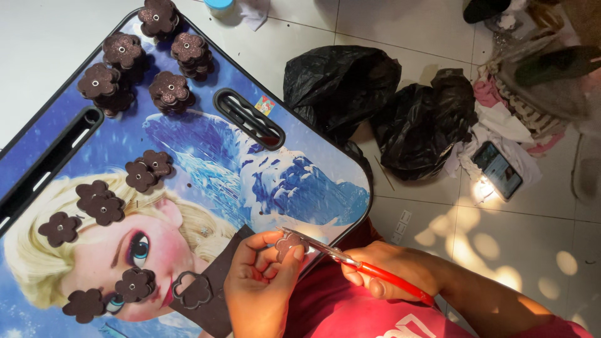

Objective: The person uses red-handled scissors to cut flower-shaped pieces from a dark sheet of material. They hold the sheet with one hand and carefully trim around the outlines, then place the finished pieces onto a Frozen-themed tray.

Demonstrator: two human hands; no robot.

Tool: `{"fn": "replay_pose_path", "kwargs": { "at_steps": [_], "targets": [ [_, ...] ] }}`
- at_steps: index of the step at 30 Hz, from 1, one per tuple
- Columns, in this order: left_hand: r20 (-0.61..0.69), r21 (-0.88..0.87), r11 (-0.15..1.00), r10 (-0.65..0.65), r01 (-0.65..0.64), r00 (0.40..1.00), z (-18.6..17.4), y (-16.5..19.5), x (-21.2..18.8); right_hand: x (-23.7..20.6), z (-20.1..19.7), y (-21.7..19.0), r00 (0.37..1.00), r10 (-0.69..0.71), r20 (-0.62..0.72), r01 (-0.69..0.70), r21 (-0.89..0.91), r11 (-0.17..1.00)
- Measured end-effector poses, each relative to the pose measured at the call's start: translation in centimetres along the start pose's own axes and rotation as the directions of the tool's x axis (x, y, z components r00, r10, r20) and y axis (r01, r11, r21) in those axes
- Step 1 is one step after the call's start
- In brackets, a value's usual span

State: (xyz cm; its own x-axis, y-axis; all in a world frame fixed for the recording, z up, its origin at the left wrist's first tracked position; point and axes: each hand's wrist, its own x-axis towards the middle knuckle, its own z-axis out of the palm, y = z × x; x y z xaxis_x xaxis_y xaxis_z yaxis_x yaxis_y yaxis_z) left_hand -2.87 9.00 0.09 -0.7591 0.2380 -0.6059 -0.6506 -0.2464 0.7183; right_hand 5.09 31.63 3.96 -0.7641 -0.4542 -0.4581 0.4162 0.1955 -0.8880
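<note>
At the near edge of the picture-printed lap counter (pixel 188 188), a small dark brown glittery foam piece (pixel 288 245) sat pinched between the thumb and fingertips of the left hand (pixel 260 281), raised just above the board, apparently so the blades could reach its edge. The right hand (pixel 382 269) was closed around the red handles of a pair of scissors (pixel 350 261), whose silver blades met the piece at its upper rim. Just left of the left hand lay a dark brown foam sheet (pixel 216 281) with 1 flower-shaped hole cut out, partly covered by the hand and cut off by the frame's bottom. Flat brown foam flowers (pixel 100 201) were scattered singly over the counter's middle, while stacked flowers with silver centres (pixel 170 91) stood grouped at its far end, seemingly kept apart as finished ones. Beyond the counter, 2 crumpled black plastic bags (pixel 341 81) rested on the white tiled floor (pixel 438 25), near a phone (pixel 498 170) lying on heaped cloth. How far the blades were parted was hard to make out.
</note>
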Motion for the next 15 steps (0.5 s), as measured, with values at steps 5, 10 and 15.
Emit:
{"fn": "replay_pose_path", "kwargs": {
  "at_steps": [5,10,15],
  "targets": [
    [0.023,-0.034,0.999,0.000,0.001,1.000,-0.32,0.06,0.09,0.11,-0.25,-0.18,1.000,-0.018,0.012,0.018,0.033,0.999],
    [0.026,-0.023,1.000,0.014,-0.013,1.000,-0.62,-0.02,0.07,-0.12,-0.21,0.16,1.000,-0.006,0.010,0.006,0.055,0.998],
    [0.047,-0.033,0.999,0.020,-0.019,0.999,-0.98,0.06,0.10,-0.16,-0.33,0.56,0.999,-0.045,0.013,0.045,0.012,0.999]
  ]
}}
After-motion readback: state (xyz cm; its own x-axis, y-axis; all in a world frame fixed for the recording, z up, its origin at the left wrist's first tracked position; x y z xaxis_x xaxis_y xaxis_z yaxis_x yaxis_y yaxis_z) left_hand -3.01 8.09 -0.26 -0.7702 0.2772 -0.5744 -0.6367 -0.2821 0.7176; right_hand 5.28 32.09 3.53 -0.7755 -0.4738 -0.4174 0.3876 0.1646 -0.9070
